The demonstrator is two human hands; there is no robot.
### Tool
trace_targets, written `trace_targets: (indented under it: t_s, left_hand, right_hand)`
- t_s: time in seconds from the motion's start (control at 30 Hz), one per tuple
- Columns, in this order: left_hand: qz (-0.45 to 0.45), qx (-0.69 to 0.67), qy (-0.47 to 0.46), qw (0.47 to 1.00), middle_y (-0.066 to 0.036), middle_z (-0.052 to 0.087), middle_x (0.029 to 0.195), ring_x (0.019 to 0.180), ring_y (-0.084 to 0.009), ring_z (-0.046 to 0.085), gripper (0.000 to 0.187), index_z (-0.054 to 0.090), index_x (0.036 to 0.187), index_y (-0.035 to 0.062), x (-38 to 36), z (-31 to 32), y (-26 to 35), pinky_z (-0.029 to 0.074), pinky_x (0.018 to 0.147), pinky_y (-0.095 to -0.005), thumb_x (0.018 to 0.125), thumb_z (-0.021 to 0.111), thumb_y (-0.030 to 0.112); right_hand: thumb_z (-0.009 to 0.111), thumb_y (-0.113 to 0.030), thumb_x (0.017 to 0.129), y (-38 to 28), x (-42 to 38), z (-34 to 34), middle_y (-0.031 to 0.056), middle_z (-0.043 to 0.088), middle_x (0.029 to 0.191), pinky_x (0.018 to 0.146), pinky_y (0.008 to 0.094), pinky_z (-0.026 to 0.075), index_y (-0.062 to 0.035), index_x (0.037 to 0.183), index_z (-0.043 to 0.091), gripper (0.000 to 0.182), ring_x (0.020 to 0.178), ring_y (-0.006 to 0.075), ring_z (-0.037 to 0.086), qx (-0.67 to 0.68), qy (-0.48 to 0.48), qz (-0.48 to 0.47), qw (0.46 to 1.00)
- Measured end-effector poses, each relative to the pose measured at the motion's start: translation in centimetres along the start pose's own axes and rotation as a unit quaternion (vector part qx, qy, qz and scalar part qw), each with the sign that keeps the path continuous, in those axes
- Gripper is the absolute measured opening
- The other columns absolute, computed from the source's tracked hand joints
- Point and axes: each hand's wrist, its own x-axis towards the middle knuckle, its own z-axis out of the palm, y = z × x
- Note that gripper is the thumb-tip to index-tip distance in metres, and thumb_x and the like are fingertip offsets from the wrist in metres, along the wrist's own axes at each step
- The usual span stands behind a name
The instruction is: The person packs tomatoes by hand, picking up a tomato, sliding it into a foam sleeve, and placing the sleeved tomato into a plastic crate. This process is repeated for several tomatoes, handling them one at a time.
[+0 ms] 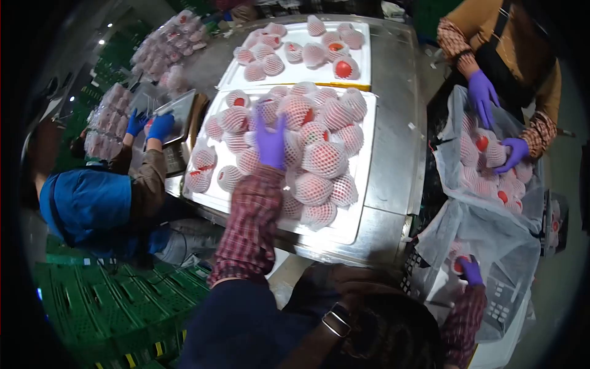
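My left hand [270, 140], in a purple glove, reaches over the pile of round red fruits in white foam nets [326, 158] on a white foam tray [351, 232]. Its fingers are spread and slightly blurred among the fruits, and it holds nothing that I can see. At the lower right, my right hand [471, 272], also gloved in purple, has its fingers around a red fruit [458, 265] inside a crate lined with a translucent bag [498, 243]. Part of that fruit is hidden by the fingers. Both of my sleeves are plaid.
A second white tray [230, 77] with netted fruits lies farther back on the metal table [393, 123]. At the right, a co-worker's purple-gloved hands [511, 154] work in another lined crate [452, 166]. A person with blue gloves [161, 127] stands left. Green crates [110, 301] lie lower left.
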Motion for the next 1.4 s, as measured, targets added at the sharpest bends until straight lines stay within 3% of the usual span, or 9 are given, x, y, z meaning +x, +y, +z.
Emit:
trace_targets:
  t_s: [0.17, 0.27, 0.33, 0.57, 0.7, 0.8, 1.1, 1.2, 1.4]
  left_hand:
    - [-0.2, -0.474, -0.524, 0.679, -0.007, 0.054, 0.108, 0.089, -0.0125, 0.053, 0.036, 0.046, 0.118, 0.003, -12.3, 15.3, 10.6, 0.045, 0.076, -0.0266, 0.085, 0.051, 0.016]
    - [-0.231, -0.334, -0.638, 0.654, -0.011, 0.051, 0.111, 0.1, -0.016, 0.051, 0.06, 0.034, 0.13, 0.005, -25.0, 23.5, 15.7, 0.042, 0.085, -0.0303, 0.082, 0.059, 0.032]
    - [-0.207, -0.47, -0.674, 0.531, -0.008, 0.053, 0.106, 0.095, -0.0157, 0.053, 0.069, 0.031, 0.129, 0.0031, -29.5, 27.7, 18.0, 0.044, 0.082, -0.0288, 0.075, 0.067, 0.028]
    - [-0.338, -0.403, -0.62, 0.581, -0.005, 0.055, 0.104, 0.09, -0.0126, 0.055, 0.049, 0.046, 0.116, 0.0036, -31.3, 27.7, 17.9, 0.048, 0.078, -0.0281, 0.074, 0.067, 0.019]
    - [-0.493, -0.425, -0.646, 0.4, -0.005, 0.058, 0.104, 0.092, -0.0166, 0.058, 0.046, 0.049, 0.115, 0.0085, -28.8, 26.5, 18.6, 0.05, 0.077, -0.0321, 0.079, 0.059, 0.037]
    - [-0.539, -0.479, -0.622, 0.306, -0.009, 0.052, 0.116, 0.105, -0.0227, 0.052, 0.053, 0.044, 0.12, 0.0117, -28.6, 26.7, 18.0, 0.046, 0.083, -0.0422, 0.081, 0.054, 0.045]
    - [-0.518, -0.289, -0.602, 0.535, -0.005, 0.056, 0.102, 0.079, -0.0121, 0.054, 0.053, 0.052, 0.111, 0.0139, -29.1, 28.0, 17.4, 0.041, 0.062, -0.0245, 0.076, 0.058, 0.054]
    - [-0.483, -0.268, -0.623, 0.554, -0.004, 0.056, 0.098, 0.077, -0.0112, 0.054, 0.053, 0.053, 0.109, 0.0127, -29.5, 28.3, 16.7, 0.04, 0.057, -0.022, 0.077, 0.057, 0.054]
    - [-0.485, -0.383, -0.548, 0.564, -0.012, 0.055, 0.106, 0.095, -0.0233, 0.057, 0.036, 0.042, 0.118, -0.001, -29.6, 27.7, 17.7, 0.048, 0.081, -0.0323, 0.085, 0.052, 0.009]
  right_hand:
    - [0.057, -0.019, 0.079, -6.2, -5.7, 0.2, 0.0127, 0.047, 0.119, 0.073, 0.0289, 0.048, -0.0037, 0.133, 0.028, 0.063, 0.098, 0.0211, 0.053, 0.163, 0.222, -0.29, 0.916]
    - [0.051, -0.012, 0.084, -9.3, -7.6, 3.2, 0.0133, 0.047, 0.121, 0.083, 0.0299, 0.044, -0.0029, 0.133, 0.029, 0.054, 0.102, 0.021, 0.051, 0.195, 0.305, -0.381, 0.851]
    - [0.047, -0.011, 0.087, -9.6, -7.8, 3.3, 0.0129, 0.048, 0.119, 0.086, 0.0299, 0.042, -0.0019, 0.13, 0.034, 0.046, 0.103, 0.02, 0.05, 0.216, 0.318, -0.379, 0.842]
    - [0.048, -0.018, 0.089, -6.5, -6.3, -0.1, 0.0107, 0.057, 0.102, 0.078, 0.0274, 0.044, 0.0023, 0.11, 0.053, 0.03, 0.089, 0.0159, 0.055, 0.102, 0.331, -0.233, 0.909]
    - [0.042, -0.024, 0.091, -6.1, -5.7, 0.0, 0.0089, 0.051, 0.118, 0.087, 0.0288, 0.042, 0.0008, 0.12, 0.044, 0.039, 0.103, 0.0176, 0.052, 0.593, 0.054, -0.245, 0.765]
    - [0.053, -0.015, 0.083, -3.2, -2.5, -0.8, 0.0071, 0.058, 0.106, 0.083, 0.0274, 0.043, 0.0002, 0.11, 0.053, 0.031, 0.096, 0.0152, 0.054, -0.012, 0.255, -0.267, 0.929]
    - [0.061, -0.015, 0.077, -8.1, -7.9, 0.0, 0.0096, 0.056, 0.108, 0.084, 0.0293, 0.041, -0.0065, 0.112, 0.055, 0.036, 0.097, 0.0179, 0.053, 0.235, 0.362, -0.37, 0.823]
    - [0.066, -0.013, 0.073, -9.7, -9.1, 1.8, 0.008, 0.049, 0.118, 0.084, 0.0277, 0.041, -0.0065, 0.12, 0.046, 0.052, 0.103, 0.0168, 0.05, -0.067, 0.352, -0.47, 0.807]
    - [0.048, -0.038, 0.085, -8.7, -7.1, 1.0, 0.0121, 0.053, 0.106, 0.074, 0.028, 0.042, -0.0053, 0.12, 0.04, 0.048, 0.094, 0.0203, 0.054, 0.502, 0.146, -0.313, 0.793]
